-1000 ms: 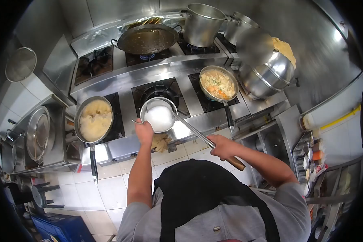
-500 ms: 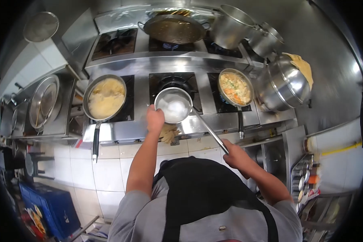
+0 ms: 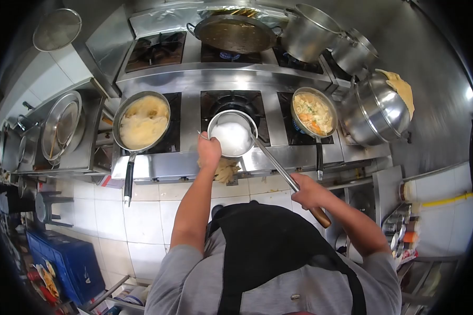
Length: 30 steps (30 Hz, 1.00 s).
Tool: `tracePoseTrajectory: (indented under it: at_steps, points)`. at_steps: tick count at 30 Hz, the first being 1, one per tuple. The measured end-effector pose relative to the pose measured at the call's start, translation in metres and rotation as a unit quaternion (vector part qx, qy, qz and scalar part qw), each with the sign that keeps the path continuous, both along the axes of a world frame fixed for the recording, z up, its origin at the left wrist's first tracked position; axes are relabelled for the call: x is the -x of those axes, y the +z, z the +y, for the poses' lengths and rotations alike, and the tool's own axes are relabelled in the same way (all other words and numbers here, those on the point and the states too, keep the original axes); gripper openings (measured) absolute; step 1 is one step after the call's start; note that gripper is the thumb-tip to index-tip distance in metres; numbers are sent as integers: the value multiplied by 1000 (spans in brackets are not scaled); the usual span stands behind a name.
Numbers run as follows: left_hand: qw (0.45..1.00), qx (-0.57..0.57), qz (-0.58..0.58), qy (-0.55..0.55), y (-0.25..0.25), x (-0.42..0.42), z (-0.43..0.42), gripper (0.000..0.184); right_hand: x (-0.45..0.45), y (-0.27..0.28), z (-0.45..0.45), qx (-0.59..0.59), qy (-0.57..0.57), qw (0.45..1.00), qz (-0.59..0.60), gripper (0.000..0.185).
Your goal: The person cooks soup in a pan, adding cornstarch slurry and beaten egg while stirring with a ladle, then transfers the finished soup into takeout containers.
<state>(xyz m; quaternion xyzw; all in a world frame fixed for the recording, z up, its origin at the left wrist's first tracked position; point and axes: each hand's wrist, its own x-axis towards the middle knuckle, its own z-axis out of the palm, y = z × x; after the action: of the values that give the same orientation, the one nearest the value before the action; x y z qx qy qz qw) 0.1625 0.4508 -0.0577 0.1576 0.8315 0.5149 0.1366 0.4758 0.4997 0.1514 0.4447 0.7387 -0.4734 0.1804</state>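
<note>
The pot [image 3: 250, 127] is smooth, shiny metal. The long handle [image 3: 280, 167] at its side is shiny metal too, with a smooth wood end [image 3: 320, 217]. The stove [image 3: 194, 80] under the pot is bright steel. Behind the pot, the foil [image 3: 158, 23] is crinkly. Right of the pot, a rumpled cloth [image 3: 401, 94] hangs on a glossy metal steamer [image 3: 376, 111]. Nearer than the pot, the apron [image 3: 278, 231] is dull cloth.

Pot [image 3: 234, 116] between left pan [image 3: 116, 118] and right pan [image 3: 295, 116], wok [image 3: 231, 20] behind
</note>
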Motion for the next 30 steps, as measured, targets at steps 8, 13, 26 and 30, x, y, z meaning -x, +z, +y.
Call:
tracePoseTrajectory:
  at_steps: [8,13,26,30]
  points:
    - [998,19,40,-39,-12,4,3,18,-8,17,5,43,-49,998,7,40]
    - [998,37,39,-43,-5,6,-1,19,-32,-4,-7,-4,-25,1000,6,43]
    - [998,15,-11,-54,1,6,-1,21,-30,-60,-5,-227,100,967,53,51]
    - [999,33,23,-37,-2,4,1,22,-5,-10,-5,-83,14,996,21,47]
